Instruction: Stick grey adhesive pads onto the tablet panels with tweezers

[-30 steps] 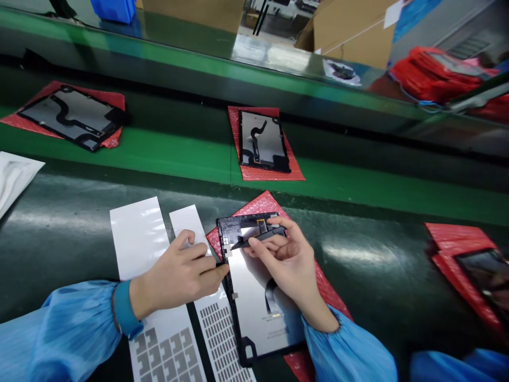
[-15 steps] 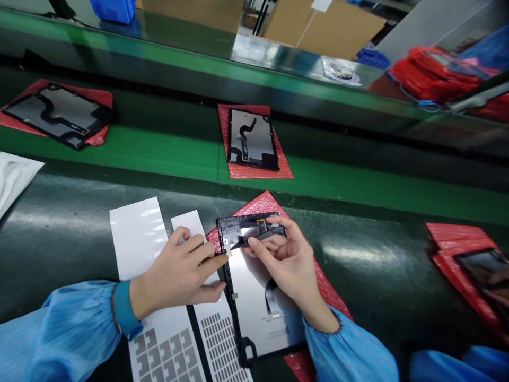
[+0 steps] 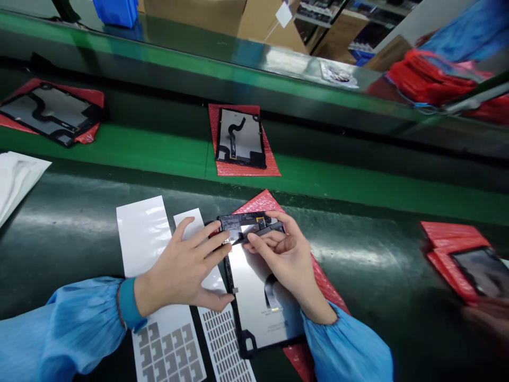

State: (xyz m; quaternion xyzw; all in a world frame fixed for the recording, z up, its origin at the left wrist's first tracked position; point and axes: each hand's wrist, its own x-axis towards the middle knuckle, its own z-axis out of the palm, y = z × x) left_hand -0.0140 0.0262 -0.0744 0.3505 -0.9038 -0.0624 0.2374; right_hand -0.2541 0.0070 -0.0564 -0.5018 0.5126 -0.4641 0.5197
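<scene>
A tablet-like screen panel (image 3: 258, 292) with a silvery back and black frame lies on a red bubble-wrap pouch (image 3: 324, 281). My right hand (image 3: 284, 246) is closed around black tweezers (image 3: 262, 232), their tip pointing left, low over the panel's upper left part. With fingers spread, my left hand (image 3: 189, 265) reaches over the panel's left edge, its fingertips near the tweezers' tip. A small pale piece by the tip is partly hidden. Under and beside my left hand lie a sheet of grey notched stickers (image 3: 169, 350) and a narrower sheet of small grey strips (image 3: 226, 339).
On the green belt beyond lie two similar panels on red pouches, one in the middle (image 3: 246, 132) and one at left (image 3: 51, 116). White paper (image 3: 19, 180) is at the left edge. Another person's hand (image 3: 489, 318) is near a panel (image 3: 481, 268) at right.
My left hand has opened wider, its fingers stretching farther over the panel's upper left corner. My right hand keeps the tweezers almost in place. The belt panels appear shifted slightly left.
</scene>
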